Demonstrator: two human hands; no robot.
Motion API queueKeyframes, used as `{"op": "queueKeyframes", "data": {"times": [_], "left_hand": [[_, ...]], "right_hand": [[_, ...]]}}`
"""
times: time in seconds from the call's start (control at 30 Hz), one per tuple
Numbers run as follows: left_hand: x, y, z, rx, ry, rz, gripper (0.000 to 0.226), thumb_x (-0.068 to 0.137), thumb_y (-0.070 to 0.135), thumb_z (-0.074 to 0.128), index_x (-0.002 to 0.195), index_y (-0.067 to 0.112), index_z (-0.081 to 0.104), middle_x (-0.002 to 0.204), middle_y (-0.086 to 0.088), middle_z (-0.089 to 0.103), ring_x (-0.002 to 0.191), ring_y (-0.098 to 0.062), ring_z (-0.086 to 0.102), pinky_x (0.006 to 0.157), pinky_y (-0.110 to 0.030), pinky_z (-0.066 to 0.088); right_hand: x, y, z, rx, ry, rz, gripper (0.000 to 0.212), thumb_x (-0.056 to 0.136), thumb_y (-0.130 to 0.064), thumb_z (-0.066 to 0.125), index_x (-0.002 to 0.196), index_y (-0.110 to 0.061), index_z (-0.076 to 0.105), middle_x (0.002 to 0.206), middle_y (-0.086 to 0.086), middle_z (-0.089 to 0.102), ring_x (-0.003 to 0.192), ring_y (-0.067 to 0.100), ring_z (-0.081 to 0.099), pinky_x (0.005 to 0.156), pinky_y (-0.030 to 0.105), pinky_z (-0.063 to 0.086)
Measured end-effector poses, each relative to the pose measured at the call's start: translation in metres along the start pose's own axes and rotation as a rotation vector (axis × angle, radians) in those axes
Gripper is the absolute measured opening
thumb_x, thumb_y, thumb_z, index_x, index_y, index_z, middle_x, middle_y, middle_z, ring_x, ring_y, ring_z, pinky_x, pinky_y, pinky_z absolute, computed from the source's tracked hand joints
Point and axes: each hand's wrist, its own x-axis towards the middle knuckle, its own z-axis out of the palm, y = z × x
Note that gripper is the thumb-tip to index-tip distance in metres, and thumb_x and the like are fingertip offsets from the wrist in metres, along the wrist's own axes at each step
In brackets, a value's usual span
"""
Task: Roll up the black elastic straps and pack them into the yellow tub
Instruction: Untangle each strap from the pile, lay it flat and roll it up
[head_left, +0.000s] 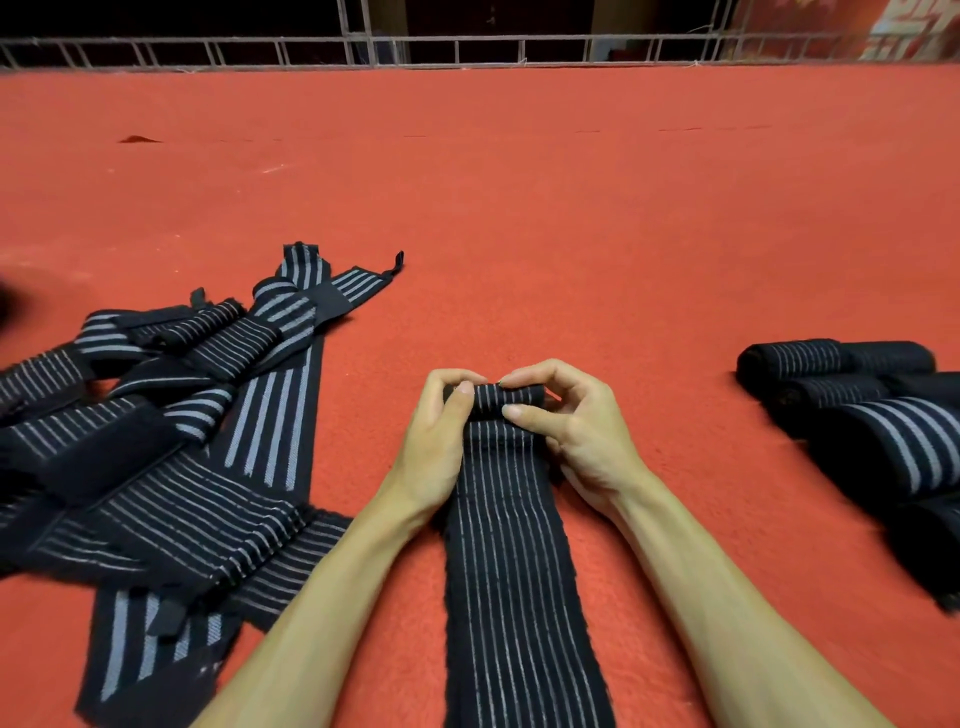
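A: Lower left of the frame: a loose pile of straps (156, 415), black with pale stripes, lying flat and crossed over one another on the red surface (571, 208).

B: Some wide-striped, some fine-striped, and one end pokes up towards the middle of the frame.

A: Centre now. A single fine-striped strap (514, 597) runs straight from the bottom edge up the middle, flat on the red.

B: And its far end is curled into a small roll (511, 397), right between the two hands.

A: The left hand (441, 431) is on the roll's left end, fingers (452, 376) curled over the top, thumb pressed on the near side. It has firm hold of it.

B: The right hand (576, 421) mirrors that on the right end, arched over the top, thumb tip on the near face. Both hands pinch the same roll.

A: The forearms lie either side of the flat length.

B: Right edge, middle height: a cluster of finished rolls (893, 441), side by side and touching, well apart from the hands.

A: And along the top edge, a pale rail (467, 49) with darkness behind it.
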Motion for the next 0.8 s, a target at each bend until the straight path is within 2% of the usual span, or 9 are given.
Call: {"op": "queueKeyframes", "data": {"times": [0.17, 0.23, 0.37, 0.4, 0.5, 0.57, 0.67, 0.73, 0.8], "left_hand": [[-0.0018, 0.0001, -0.0023, -0.001, -0.007, 0.018, 0.019, 0.100, 0.006, 0.040, 0.109, 0.018, 0.052, 0.089, 0.003, 0.055, 0.066, 0.004, 0.051, 0.062, -0.013, 0.044], [-0.0029, 0.0005, -0.0021, 0.021, -0.043, 0.043, 0.023, 0.100, 0.004, 0.039, 0.114, 0.019, 0.049, 0.094, 0.000, 0.054, 0.069, 0.003, 0.052, 0.063, -0.015, 0.045], [-0.0037, 0.0008, -0.0029, 0.009, -0.076, 0.070, 0.028, 0.100, -0.001, 0.038, 0.117, 0.020, 0.046, 0.092, 0.000, 0.055, 0.067, 0.004, 0.054, 0.062, -0.016, 0.047], [-0.0034, -0.0006, -0.0031, 0.009, -0.082, 0.076, 0.030, 0.099, 0.000, 0.039, 0.117, 0.023, 0.046, 0.094, -0.002, 0.056, 0.071, 0.002, 0.055, 0.066, -0.020, 0.047], [-0.0021, -0.0041, -0.0040, 0.084, -0.073, 0.123, 0.039, 0.087, 0.011, 0.042, 0.117, 0.037, 0.048, 0.113, -0.003, 0.049, 0.097, -0.010, 0.049, 0.089, -0.036, 0.045], [-0.0025, -0.0037, -0.0042, 0.106, -0.062, 0.132, 0.046, 0.080, 0.010, 0.041, 0.117, 0.036, 0.049, 0.115, -0.001, 0.046, 0.103, -0.011, 0.046, 0.098, -0.039, 0.041], [-0.0032, 0.0002, -0.0033, 0.072, -0.097, 0.099, 0.052, 0.074, 0.009, 0.042, 0.117, 0.036, 0.050, 0.116, -0.007, 0.045, 0.102, -0.009, 0.046, 0.093, -0.032, 0.042], [-0.0025, 0.0019, -0.0030, 0.056, -0.121, 0.042, 0.051, 0.073, 0.013, 0.043, 0.116, 0.040, 0.049, 0.118, -0.008, 0.044, 0.102, -0.009, 0.046, 0.086, -0.021, 0.041], [-0.0025, 0.0018, -0.0031, 0.071, -0.136, 0.018, 0.043, 0.076, 0.026, 0.047, 0.115, 0.044, 0.048, 0.124, -0.006, 0.044, 0.107, -0.009, 0.047, 0.087, -0.015, 0.040]], "right_hand": [[0.0008, -0.0034, 0.0022, 0.105, -0.032, 0.081, 0.020, 0.084, -0.016, 0.058, 0.096, -0.005, 0.068, 0.095, 0.010, 0.066, 0.092, 0.020, 0.059, 0.083, 0.033, 0.046], [0.0019, -0.0013, 0.0035, 0.074, 0.026, 0.105, 0.025, 0.090, -0.028, 0.061, 0.099, -0.007, 0.069, 0.093, 0.013, 0.063, 0.088, 0.023, 0.058, 0.081, 0.037, 0.046], [0.0038, 0.0037, 0.0067, -0.020, 0.075, 0.141, 0.037, 0.087, -0.047, 0.063, 0.094, -0.012, 0.070, 0.093, 0.018, 0.062, 0.085, 0.030, 0.055, 0.077, 0.048, 0.043], [0.0036, 0.0042, 0.0066, -0.038, 0.074, 0.141, 0.037, 0.088, -0.046, 0.063, 0.093, -0.010, 0.070, 0.092, 0.016, 0.064, 0.086, 0.029, 0.057, 0.079, 0.047, 0.045], [0.0031, 0.0049, 0.0044, -0.116, 0.064, 0.111, 0.022, 0.091, -0.029, 0.065, 0.096, -0.009, 0.070, 0.091, 0.009, 0.068, 0.087, 0.022, 0.061, 0.083, 0.044, 0.048], [0.0017, 0.0049, 0.0018, -0.146, 0.045, 0.068, 0.014, 0.090, -0.018, 0.067, 0.098, -0.008, 0.070, 0.091, 0.006, 0.068, 0.088, 0.018, 0.061, 0.083, 0.039, 0.049], [-0.0008, 0.0024, -0.0010, -0.140, 0.043, 0.030, 0.013, 0.086, -0.007, 0.069, 0.098, -0.005, 0.069, 0.089, 0.001, 0.069, 0.085, 0.013, 0.062, 0.078, 0.029, 0.051], [-0.0018, 0.0012, -0.0023, -0.116, 0.027, 0.005, 0.013, 0.083, -0.005, 0.072, 0.095, -0.009, 0.069, 0.090, 0.000, 0.070, 0.086, 0.013, 0.064, 0.080, 0.030, 0.052], [-0.0025, 0.0006, -0.0031, -0.087, 0.020, -0.006, 0.015, 0.081, -0.003, 0.072, 0.092, -0.012, 0.069, 0.091, 0.002, 0.070, 0.086, 0.014, 0.064, 0.080, 0.031, 0.052]]}}
